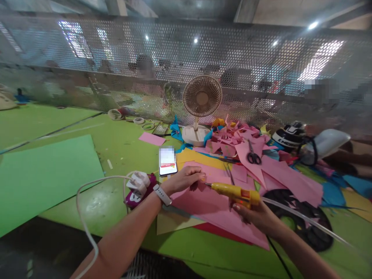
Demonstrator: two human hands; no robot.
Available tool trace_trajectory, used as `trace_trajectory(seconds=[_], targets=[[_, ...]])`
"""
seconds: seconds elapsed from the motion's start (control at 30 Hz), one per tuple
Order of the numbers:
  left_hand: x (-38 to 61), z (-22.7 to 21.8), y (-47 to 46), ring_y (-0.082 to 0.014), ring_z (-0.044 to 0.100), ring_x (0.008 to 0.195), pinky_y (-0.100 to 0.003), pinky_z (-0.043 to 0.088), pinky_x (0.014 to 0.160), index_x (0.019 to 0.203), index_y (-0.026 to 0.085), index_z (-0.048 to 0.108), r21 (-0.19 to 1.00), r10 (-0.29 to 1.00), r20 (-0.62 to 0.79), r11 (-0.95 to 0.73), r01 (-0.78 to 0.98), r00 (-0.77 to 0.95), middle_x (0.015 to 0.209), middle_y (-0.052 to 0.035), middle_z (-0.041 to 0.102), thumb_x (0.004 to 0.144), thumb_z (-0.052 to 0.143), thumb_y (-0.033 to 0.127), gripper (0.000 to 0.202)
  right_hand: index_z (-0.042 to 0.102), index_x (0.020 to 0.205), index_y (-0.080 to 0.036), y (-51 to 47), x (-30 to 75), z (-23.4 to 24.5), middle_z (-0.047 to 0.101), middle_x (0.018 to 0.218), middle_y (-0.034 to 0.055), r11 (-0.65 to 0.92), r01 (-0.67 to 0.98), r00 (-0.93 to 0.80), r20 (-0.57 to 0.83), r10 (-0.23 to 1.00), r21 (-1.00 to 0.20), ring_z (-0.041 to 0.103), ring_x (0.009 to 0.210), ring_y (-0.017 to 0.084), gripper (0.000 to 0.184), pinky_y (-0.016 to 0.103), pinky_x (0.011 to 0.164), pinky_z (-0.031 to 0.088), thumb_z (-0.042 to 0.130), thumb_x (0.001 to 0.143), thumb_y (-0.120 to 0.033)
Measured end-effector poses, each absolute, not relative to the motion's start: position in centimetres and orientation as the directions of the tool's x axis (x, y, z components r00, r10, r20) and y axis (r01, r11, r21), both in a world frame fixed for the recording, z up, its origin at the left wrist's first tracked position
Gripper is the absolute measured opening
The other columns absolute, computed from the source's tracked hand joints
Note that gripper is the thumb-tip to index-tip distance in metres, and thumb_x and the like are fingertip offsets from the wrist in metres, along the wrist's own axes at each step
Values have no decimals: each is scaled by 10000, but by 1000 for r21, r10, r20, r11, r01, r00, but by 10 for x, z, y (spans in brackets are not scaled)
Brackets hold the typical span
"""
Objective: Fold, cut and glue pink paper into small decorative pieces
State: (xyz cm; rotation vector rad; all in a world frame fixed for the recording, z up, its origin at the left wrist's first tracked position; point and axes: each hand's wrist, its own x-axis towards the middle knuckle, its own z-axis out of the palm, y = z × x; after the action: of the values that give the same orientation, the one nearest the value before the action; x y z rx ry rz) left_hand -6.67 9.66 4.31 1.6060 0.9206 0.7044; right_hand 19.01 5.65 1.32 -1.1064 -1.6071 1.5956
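My right hand (247, 211) is wrapped round a yellow hot glue gun (236, 192), with a long clear glue stick (302, 219) trailing from its back end. The gun's nozzle points left, close to the fingertips of my left hand (190, 178). Those fingers are pinched together over pink paper (200, 203); whatever they hold is too small to name. A white watch band circles my left wrist. Under both hands lie pink, yellow and red sheets. A lit phone (167, 161) rests just beyond my left hand.
White plugs (138, 184) sit in a purple power strip beside my left wrist, their cable crossing my forearm. A small fan (202, 99), pink paper scraps (232, 137), scissors (253, 157) and a black round tray (316, 228) stand or lie around. Green card (52, 174) lies left.
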Motion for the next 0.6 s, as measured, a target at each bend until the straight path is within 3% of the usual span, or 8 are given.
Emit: trace_trajectory(seconds=[0.6], targets=[[-65, 47, 95, -75, 454, 451, -190, 337, 460, 684, 168, 465, 963, 842, -17, -131, 236, 539, 537, 53, 436, 845, 436, 389, 275, 578, 762, -159, 53, 186, 16, 433, 548, -39, -116, 209, -396, -193, 898, -971, 344, 424, 45, 406, 173, 374, 302, 687, 642, -532]])
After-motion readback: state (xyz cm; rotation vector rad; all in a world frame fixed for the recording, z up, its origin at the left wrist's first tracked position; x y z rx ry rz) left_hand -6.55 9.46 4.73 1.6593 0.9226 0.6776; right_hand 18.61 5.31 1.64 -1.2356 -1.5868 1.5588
